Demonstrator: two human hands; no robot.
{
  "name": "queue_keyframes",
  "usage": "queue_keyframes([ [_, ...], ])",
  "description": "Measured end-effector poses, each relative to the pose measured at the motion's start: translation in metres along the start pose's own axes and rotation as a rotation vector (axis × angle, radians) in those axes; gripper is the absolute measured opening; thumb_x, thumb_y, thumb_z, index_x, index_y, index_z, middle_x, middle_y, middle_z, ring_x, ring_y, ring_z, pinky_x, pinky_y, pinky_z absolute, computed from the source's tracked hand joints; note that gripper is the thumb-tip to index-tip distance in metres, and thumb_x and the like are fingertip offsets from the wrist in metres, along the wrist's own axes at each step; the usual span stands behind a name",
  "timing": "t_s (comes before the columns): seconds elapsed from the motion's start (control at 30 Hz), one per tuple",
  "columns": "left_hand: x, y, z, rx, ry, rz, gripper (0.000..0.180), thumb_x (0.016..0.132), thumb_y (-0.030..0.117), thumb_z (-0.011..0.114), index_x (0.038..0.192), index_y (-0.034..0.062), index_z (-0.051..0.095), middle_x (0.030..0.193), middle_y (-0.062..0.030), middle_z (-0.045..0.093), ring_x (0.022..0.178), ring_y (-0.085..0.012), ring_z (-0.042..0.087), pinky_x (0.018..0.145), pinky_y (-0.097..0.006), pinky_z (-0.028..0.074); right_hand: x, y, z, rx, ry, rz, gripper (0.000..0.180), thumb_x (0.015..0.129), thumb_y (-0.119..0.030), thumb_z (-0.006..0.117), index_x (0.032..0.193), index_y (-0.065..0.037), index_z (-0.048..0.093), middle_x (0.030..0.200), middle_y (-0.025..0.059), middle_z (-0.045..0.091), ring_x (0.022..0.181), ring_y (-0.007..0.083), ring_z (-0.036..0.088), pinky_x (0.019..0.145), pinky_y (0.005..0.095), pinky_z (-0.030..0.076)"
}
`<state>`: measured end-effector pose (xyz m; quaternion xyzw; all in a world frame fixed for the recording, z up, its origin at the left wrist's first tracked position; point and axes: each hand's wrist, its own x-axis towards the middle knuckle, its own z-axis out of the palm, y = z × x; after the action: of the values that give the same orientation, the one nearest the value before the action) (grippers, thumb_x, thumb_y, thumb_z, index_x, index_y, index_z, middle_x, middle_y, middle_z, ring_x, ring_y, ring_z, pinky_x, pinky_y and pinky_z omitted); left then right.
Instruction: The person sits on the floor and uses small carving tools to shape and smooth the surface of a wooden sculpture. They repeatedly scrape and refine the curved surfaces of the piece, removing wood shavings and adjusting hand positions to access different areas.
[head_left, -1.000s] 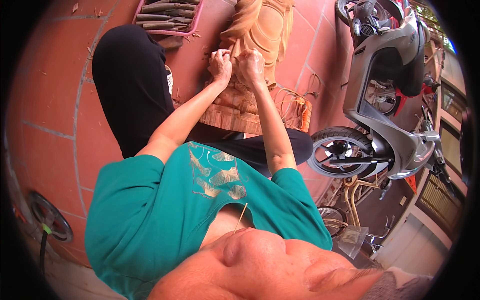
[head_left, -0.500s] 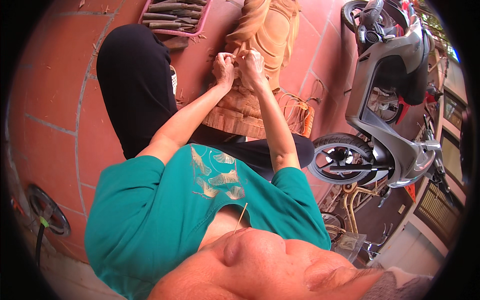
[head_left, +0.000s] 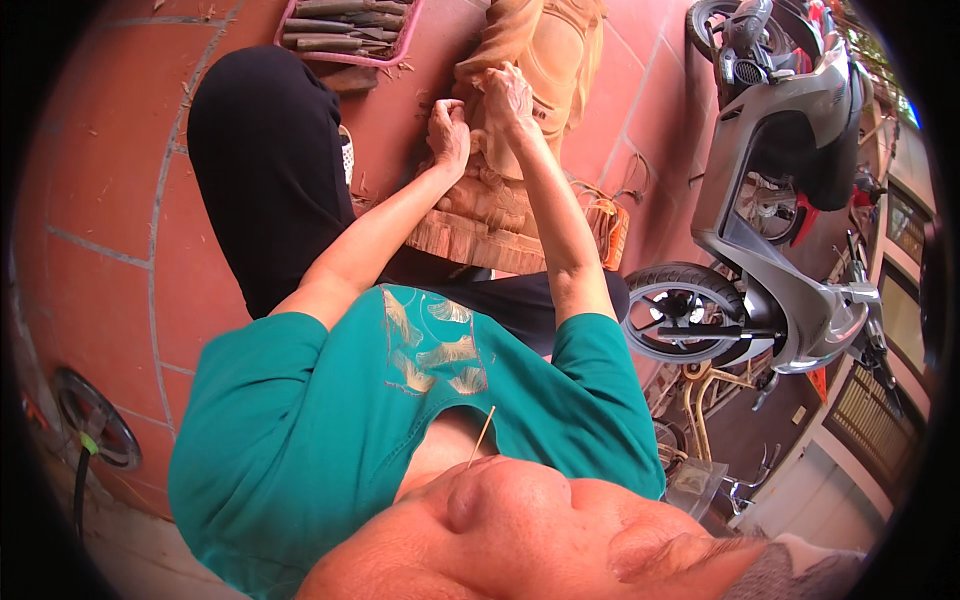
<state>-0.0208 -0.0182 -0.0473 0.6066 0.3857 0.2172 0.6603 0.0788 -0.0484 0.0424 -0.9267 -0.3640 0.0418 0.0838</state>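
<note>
1. You sit on a red tiled floor (head_left: 90,190) with a carved wooden statue (head_left: 545,60) standing between your knees, its stepped base (head_left: 480,225) resting against your black trousers (head_left: 265,170).
2. Your left hand (head_left: 452,130) is curled into a loose fist against the carved middle of the figure. The fingers are pressed together as if around a slim tool, but you cannot tell what they hold.
3. Your right hand (head_left: 508,92) sits just above and beside it, fingers bent and bunched on the same spot of wood. Whether it pinches anything is hidden.
4. The statue looks like solid pale-orange timber, so judge it heavy, stiff and unlikely to slip. Its fine raised carving is probably the fragile part.
5. To steady or shift it, the plain broad base or the smooth back would be the safest holds, not the carved detail.
6. A pink tray of chisels (head_left: 345,25) lies on the floor beyond your left knee.
7. A grey scooter (head_left: 780,200) is parked to your right, near the statue.
</note>
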Motion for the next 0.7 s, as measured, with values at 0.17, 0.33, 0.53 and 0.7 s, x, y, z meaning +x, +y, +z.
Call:
queue_keyframes([
  [0.17, 0.002, -0.004, -0.002, -0.006, -0.007, -0.043, 0.013, 0.094, 0.014, 0.051, 0.098, 0.0040, 0.058, 0.095, -0.0141, 0.064, 0.089, -0.0293, 0.059, 0.080, -0.041, 0.046, -0.032, -0.013, -0.014, 0.152, -0.005, 0.002, 0.011, 0.078, -0.014, 0.065, 0.079, -0.005, 0.072, 0.073, 0.0175, 0.066, 0.071, 0.0318, 0.066, 0.067, 0.0406, 0.051],
  [0.33, 0.001, 0.001, -0.004, -0.002, -0.029, -0.058, 0.013, 0.093, 0.015, 0.050, 0.097, 0.0053, 0.058, 0.098, -0.0152, 0.064, 0.093, -0.0332, 0.060, 0.082, -0.044, 0.045, -0.047, -0.017, -0.037, 0.332, -0.111, 0.128, 0.014, 0.075, -0.018, 0.072, 0.077, -0.004, 0.071, 0.076, 0.0159, 0.067, 0.072, 0.0320, 0.067, 0.067, 0.0394, 0.051],
  [0.53, 0.002, -0.003, -0.001, -0.015, -0.029, -0.051, 0.014, 0.093, 0.016, 0.050, 0.097, 0.0056, 0.059, 0.098, -0.0146, 0.064, 0.094, -0.0322, 0.060, 0.082, -0.044, 0.045, -0.030, -0.006, -0.009, -0.045, 0.104, -0.032, 0.014, 0.079, -0.017, 0.067, 0.080, -0.004, 0.070, 0.080, 0.0163, 0.063, 0.081, 0.0312, 0.064, 0.070, 0.0417, 0.051],
  [0.7, -0.002, 0.001, -0.004, -0.017, -0.034, -0.077, 0.013, 0.093, 0.015, 0.050, 0.097, 0.0058, 0.059, 0.098, -0.0147, 0.064, 0.093, -0.0321, 0.060, 0.082, -0.044, 0.046, -0.022, -0.009, -0.007, -0.023, 0.145, 0.037, 0.013, 0.079, -0.016, 0.064, 0.081, -0.005, 0.070, 0.085, 0.0181, 0.062, 0.086, 0.0327, 0.063, 0.071, 0.0413, 0.050],
])
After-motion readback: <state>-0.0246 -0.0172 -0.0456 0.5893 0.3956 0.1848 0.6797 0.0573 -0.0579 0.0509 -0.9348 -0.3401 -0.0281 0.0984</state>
